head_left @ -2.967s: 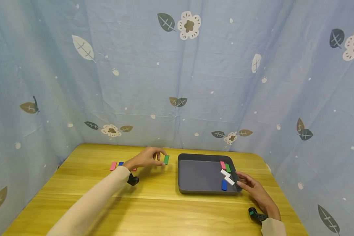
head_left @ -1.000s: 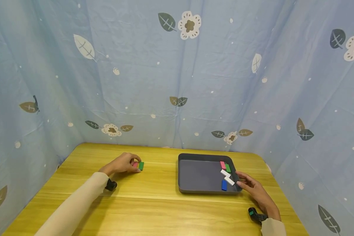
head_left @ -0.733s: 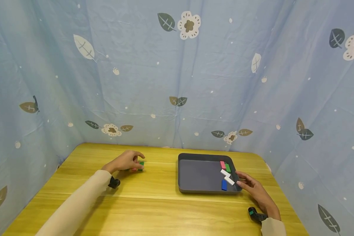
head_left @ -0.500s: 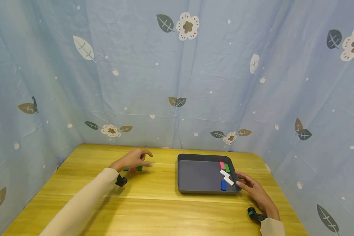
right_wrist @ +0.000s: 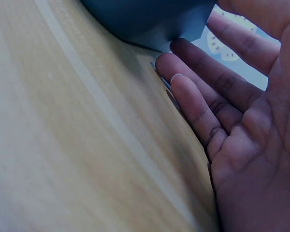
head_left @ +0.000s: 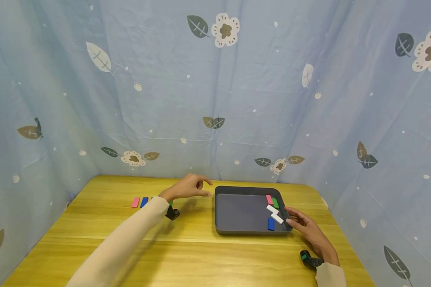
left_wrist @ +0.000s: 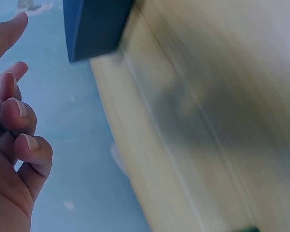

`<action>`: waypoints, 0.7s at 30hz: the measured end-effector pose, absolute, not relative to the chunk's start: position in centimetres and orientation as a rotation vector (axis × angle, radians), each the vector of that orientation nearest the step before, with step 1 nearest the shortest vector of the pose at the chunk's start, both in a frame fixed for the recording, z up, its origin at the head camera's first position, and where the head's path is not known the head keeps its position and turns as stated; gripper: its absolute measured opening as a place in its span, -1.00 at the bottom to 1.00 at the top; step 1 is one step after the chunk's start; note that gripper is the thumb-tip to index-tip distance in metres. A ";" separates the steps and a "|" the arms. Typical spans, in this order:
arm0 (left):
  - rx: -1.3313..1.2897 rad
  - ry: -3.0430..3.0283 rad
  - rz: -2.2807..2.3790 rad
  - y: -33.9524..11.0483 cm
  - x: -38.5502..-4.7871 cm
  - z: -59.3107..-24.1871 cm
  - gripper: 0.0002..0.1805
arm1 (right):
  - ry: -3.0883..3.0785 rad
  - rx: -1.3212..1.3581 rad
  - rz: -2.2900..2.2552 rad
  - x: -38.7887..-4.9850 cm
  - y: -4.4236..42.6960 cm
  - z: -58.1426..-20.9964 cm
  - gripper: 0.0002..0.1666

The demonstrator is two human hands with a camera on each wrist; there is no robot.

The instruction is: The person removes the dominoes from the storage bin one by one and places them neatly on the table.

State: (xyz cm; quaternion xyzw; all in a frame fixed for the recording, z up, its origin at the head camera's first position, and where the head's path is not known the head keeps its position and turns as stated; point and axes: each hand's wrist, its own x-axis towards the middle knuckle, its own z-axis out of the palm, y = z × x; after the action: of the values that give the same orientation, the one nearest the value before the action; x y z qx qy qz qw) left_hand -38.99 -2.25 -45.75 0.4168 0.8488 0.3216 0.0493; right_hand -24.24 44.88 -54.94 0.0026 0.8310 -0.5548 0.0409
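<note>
My left hand (head_left: 188,187) hovers just left of the dark grey tray (head_left: 251,231), thumb and index finger spread apart with nothing between them. In the left wrist view its other fingers (left_wrist: 34,150) hang loosely curled, near the tray's corner (left_wrist: 96,34). My right hand (head_left: 309,231) rests against the tray's right side. Its fairly straight fingers (right_wrist: 198,106) touch the outer wall (right_wrist: 154,24) in the right wrist view. Inside the tray's right end lie a pink block (head_left: 269,199), a green block (head_left: 275,203), two white blocks (head_left: 277,218) and a blue block (head_left: 271,224).
A row of flat blocks lies on the wooden table (head_left: 201,259) at left: a pink one (head_left: 135,202), a blue one (head_left: 144,202), and others partly hidden by my left forearm (head_left: 129,235). A patterned blue curtain (head_left: 165,99) stands behind the table.
My left hand carried a green block leftward, set it down at the right end of the row, let go, and moved right toward the tray. My right hand has stayed at the tray.
</note>
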 end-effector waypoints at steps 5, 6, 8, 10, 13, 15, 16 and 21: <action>1.304 2.560 0.974 0.7 -39.0 -45.1 -0.58 | 2.536 -0.013 -1.696 -24.2 45.2 -55.1 -0.27; 1.312 2.556 0.966 1.2 -39.0 -45.0 -0.58 | 2.534 -0.001 -1.704 -24.2 45.2 -55.1 -0.28; 1.321 2.548 0.948 2.3 -39.1 -44.9 -0.57 | 2.534 0.000 -1.705 -24.2 45.2 -55.1 -0.28; 1.338 2.536 0.932 3.4 -39.1 -44.7 -0.57 | 2.534 0.002 -1.702 -24.1 45.2 -55.1 -0.28; 1.374 2.517 0.921 5.0 -39.0 -44.5 -0.57 | 2.532 0.004 -1.711 -24.1 45.1 -55.1 -0.28; 1.391 2.507 0.925 6.0 -38.9 -44.4 -0.57 | 2.526 -0.002 -1.716 -24.0 45.1 -55.0 -0.28; 1.398 2.503 0.927 6.4 -38.8 -44.4 -0.57 | 2.519 -0.001 -1.725 -24.0 45.1 -55.0 -0.27; 1.395 2.487 0.944 8.4 -38.8 -44.5 -0.56 | 2.506 -0.009 -1.735 -24.0 44.9 -54.9 -0.28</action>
State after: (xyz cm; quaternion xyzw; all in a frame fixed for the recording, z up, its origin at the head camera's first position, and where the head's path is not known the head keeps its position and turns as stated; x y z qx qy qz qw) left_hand -38.85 8.38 -44.49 0.4634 0.8260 0.3135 0.0690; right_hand -24.03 44.90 -54.89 -0.0029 0.8213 -0.5686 0.0470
